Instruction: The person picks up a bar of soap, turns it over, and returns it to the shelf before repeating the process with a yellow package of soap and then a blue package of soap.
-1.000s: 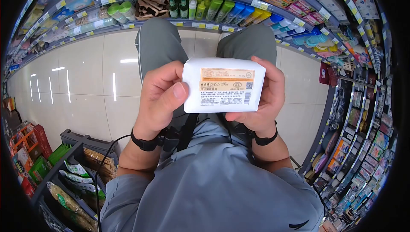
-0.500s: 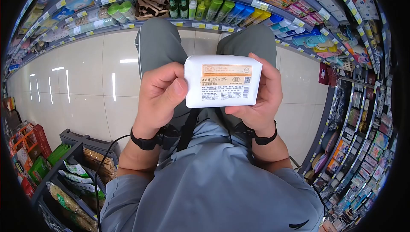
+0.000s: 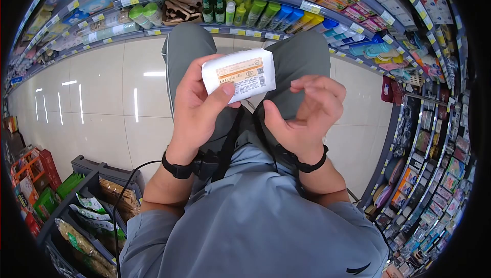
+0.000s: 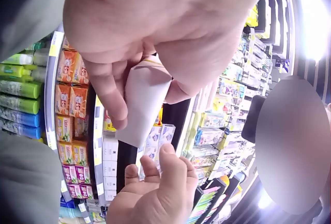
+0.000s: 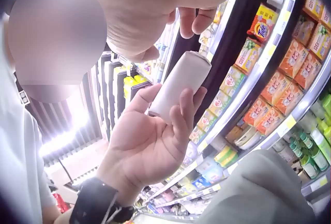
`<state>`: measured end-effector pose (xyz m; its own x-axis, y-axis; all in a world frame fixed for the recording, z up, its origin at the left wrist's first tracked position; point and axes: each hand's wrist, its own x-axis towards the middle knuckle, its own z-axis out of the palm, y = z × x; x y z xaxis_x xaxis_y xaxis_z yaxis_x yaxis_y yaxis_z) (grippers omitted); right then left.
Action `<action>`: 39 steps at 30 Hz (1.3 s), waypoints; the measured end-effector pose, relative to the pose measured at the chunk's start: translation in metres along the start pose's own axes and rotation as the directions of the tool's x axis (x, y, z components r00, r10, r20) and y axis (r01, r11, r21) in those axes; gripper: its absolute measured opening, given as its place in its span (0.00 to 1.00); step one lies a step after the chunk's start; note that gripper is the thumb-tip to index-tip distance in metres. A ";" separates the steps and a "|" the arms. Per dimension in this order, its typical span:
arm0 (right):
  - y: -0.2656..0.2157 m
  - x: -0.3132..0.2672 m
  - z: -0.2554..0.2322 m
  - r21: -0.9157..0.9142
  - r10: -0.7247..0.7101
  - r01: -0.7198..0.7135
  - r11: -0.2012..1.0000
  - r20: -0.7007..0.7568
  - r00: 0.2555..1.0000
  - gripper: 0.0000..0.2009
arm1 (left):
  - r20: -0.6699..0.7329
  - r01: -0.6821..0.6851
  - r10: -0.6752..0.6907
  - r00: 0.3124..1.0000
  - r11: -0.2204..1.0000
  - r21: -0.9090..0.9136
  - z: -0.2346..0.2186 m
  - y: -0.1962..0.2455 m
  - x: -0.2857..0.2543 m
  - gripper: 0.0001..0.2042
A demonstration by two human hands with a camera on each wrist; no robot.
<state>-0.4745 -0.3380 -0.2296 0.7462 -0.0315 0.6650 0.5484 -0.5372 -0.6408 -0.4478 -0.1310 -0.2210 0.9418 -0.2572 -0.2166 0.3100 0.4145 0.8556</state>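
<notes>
A white wrapped packet with an orange label is gripped by my left hand alone, thumb on the front, fingers behind, tilted over my left knee. In the left wrist view the packet shows edge-on under the left hand, with the right hand below it. My right hand hovers just right of the packet, fingers loosely curled, holding nothing. In the right wrist view the left hand holds the packet beneath the right hand.
I crouch in a shop aisle on a pale tiled floor. A shelf of bottles and boxed goods runs ahead. More stocked shelves curve along the right. A low rack of snack bags stands at the lower left.
My right hand has let go of the packet and drawn back. The left hand has carried the packet up and to the left, tilting it.
</notes>
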 end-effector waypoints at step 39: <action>-0.013 0.002 0.016 -0.102 -0.018 0.056 0.993 0.340 0.940 0.24 | -0.046 -0.031 0.042 0.998 0.974 0.223 0.005 -0.009 0.001 0.28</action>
<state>-0.4737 -0.3181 -0.2261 0.8202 0.2666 0.5061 0.5477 -0.6215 -0.5601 -0.4503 -0.1394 -0.2268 0.9589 -0.1992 -0.2020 0.2442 0.2172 0.9451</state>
